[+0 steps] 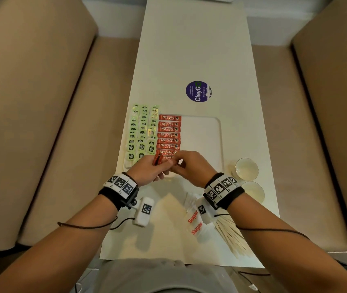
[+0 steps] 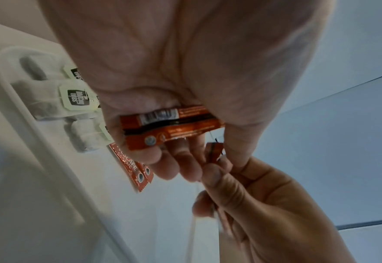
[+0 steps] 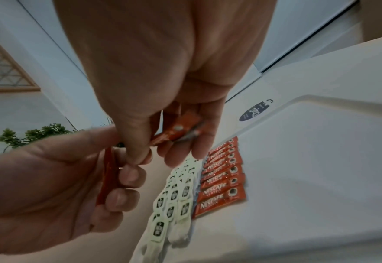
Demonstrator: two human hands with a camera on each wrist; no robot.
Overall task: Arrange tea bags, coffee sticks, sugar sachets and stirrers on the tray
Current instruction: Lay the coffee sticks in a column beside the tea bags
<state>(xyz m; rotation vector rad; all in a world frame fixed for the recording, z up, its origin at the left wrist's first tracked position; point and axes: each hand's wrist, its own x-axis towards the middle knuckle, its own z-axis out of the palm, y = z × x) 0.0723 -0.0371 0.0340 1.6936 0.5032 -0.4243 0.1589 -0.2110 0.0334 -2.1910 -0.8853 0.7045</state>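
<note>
Both hands point(image 1: 168, 166) around red coffee sticks point(image 2: 169, 126), above tray point(image 1: 206, 132).

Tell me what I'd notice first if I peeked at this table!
Probably the bright column of red coffee sticks on the white tray, with rows of green-tagged tea bags right beside them on the left. At the near end of that column, the left hand grips a few more coffee sticks while the right hand pinches one. The purple round sticker farther up the table also stands out.
</note>
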